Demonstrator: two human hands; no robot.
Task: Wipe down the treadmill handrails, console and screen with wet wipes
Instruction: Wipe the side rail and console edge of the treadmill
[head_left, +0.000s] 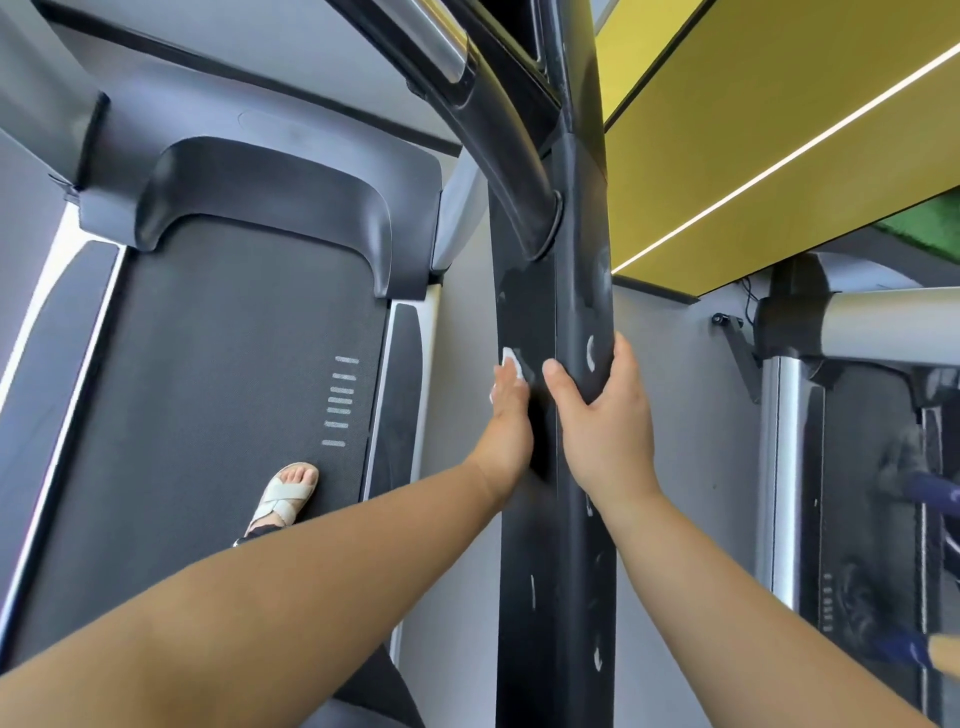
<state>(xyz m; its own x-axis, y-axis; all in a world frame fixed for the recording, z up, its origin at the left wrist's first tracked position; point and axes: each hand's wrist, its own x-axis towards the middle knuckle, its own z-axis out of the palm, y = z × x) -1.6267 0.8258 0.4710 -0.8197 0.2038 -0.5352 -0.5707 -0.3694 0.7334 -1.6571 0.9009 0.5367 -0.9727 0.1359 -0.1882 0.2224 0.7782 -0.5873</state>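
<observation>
Our left hand (511, 415) pressed a white wet wipe (512, 360) flat against the black upright treadmill post (558, 545), fingers (506, 382) straight. Our right hand (605, 421) gripped the same post just beside it, thumb in front, fingers curled round its far edge. Further left, a beige-sandalled foot (288, 493) stood on the dark grey running belt (208, 364).

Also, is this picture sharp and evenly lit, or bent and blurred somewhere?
Head view: the wide lens bows the black upright and the belt; light is soft, no harsh glare; the left hand and right hand are sharp; the neighbouring treadmill at right is smeared.
</observation>
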